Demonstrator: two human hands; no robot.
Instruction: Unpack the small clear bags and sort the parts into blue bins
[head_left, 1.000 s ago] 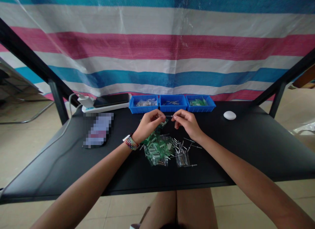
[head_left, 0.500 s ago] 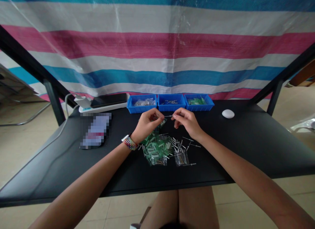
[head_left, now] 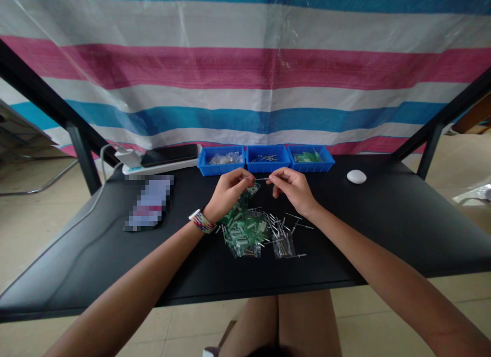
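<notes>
A thin metal blind rivet (head_left: 262, 179) spans the gap between my hands, lying nearly level. My left hand (head_left: 229, 194) is closed in a pinch at its left end, with part of the fingers hidden behind the thumb. Thumb and forefinger of my right hand (head_left: 294, 191) pinch the other end. Below my hands lies a heap of green-tinted clear packets (head_left: 246, 230) with small parts inside. Loose rivets (head_left: 276, 223) are scattered to the right of the heap, next to a small clear bag (head_left: 283, 246).
Three blue bins stand behind my hands: a left bin (head_left: 221, 169) with clear packets, a middle bin (head_left: 267, 167) with rivets, a right bin (head_left: 312, 166) with green packets. A white mouse (head_left: 356, 177) is at right. A phone (head_left: 170, 154) rests on a white power strip (head_left: 161, 170).
Both hands keep their pinch on the rivet and have barely moved. The whole view has shifted very slightly.
</notes>
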